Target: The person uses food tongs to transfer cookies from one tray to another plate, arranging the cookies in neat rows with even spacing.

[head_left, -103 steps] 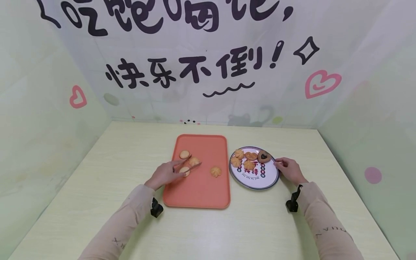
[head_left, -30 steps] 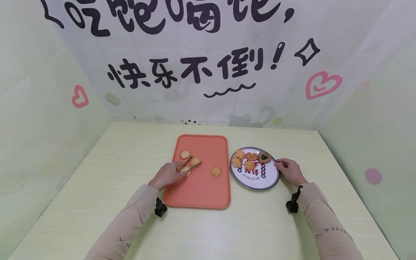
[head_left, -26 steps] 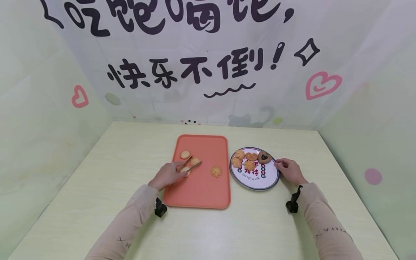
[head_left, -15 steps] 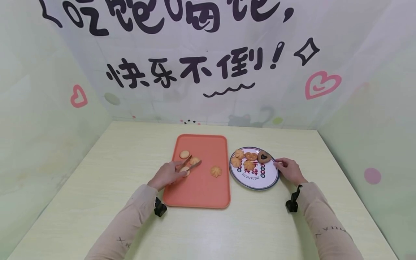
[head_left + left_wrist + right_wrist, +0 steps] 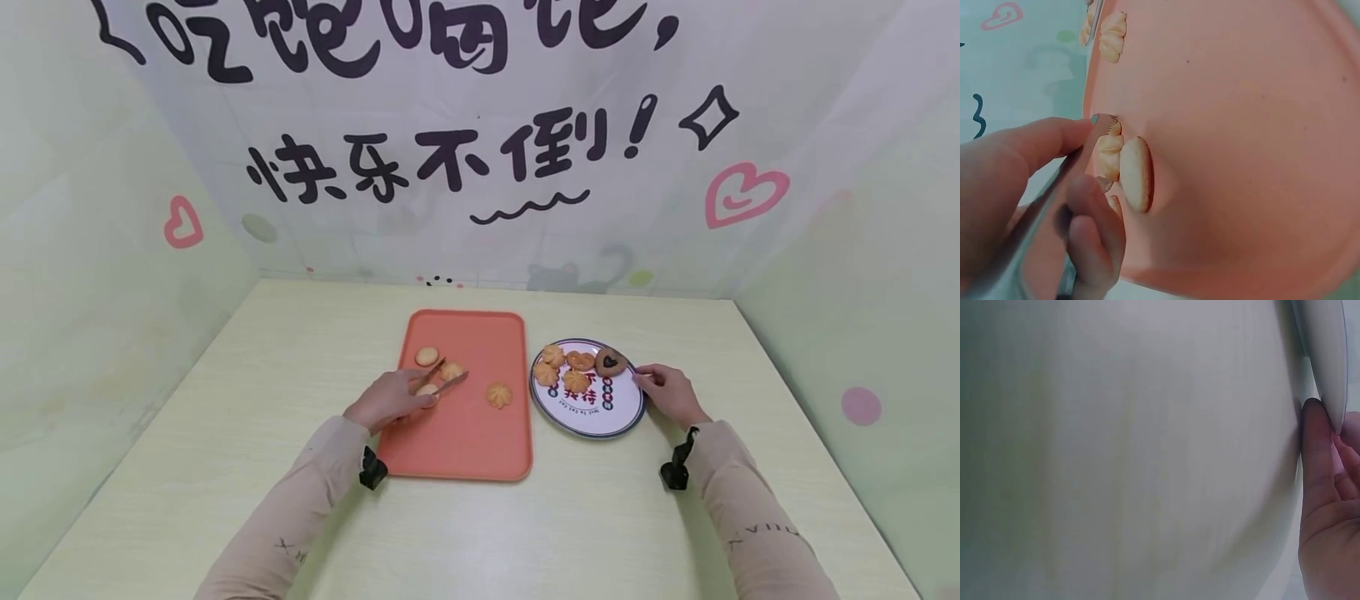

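My left hand (image 5: pixel 386 400) grips a pair of metal tongs (image 5: pixel 454 382) over the left side of the orange tray (image 5: pixel 468 446). The tongs' tips stand apart on either side of a flower-shaped cookie (image 5: pixel 451 370), also seen as a ridged cookie (image 5: pixel 1110 157) in the left wrist view; whether they touch it I cannot tell. A round cookie (image 5: pixel 1136 175) lies right beside it, and another round cookie (image 5: pixel 427 356) lies farther back. My right hand (image 5: pixel 672 395) pinches the right rim of the blue-edged white plate (image 5: pixel 581 423), thumb above and fingers underneath.
Alone on the tray's right side lies another flower-shaped cookie (image 5: pixel 498 395). Several cookies rest on the plate, among them a pretzel-shaped cookie (image 5: pixel 580 360) and a brown heart cookie (image 5: pixel 610 362). Printed walls (image 5: pixel 480 242) close off the table (image 5: pixel 480 533) at the back and both sides.
Since the earliest frame my left wrist and forearm have shifted slightly to the right, with the tongs staying around the same cookie. The right hand, the plate and the cookies have not moved.
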Motion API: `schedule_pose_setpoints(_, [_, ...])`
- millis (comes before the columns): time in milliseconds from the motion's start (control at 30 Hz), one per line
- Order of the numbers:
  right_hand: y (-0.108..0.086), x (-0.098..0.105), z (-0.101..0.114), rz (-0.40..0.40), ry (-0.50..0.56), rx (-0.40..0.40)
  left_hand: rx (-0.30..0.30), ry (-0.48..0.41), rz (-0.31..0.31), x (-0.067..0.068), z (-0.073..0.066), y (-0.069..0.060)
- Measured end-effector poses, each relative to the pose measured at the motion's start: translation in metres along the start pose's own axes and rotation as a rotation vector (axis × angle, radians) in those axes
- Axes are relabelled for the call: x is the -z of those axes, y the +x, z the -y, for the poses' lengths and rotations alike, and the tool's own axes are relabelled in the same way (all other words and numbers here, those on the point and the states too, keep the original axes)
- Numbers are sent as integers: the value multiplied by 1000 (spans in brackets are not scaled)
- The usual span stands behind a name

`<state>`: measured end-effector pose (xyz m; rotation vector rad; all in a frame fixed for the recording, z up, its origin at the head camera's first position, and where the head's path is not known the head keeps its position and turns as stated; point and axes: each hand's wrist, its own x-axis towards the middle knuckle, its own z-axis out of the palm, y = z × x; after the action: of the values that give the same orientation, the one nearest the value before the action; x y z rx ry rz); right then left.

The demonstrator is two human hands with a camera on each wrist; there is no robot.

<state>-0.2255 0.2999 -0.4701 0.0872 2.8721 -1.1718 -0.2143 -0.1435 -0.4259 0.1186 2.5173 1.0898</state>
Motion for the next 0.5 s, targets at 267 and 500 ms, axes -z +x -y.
schedule_pose_setpoints(267, [0, 0, 0, -2, -2, 4, 8, 55, 20, -1, 3, 1])
schedule_pose_setpoints(500, [0, 0, -1, -1, -2, -1, -3, 112, 11, -1, 2, 4])
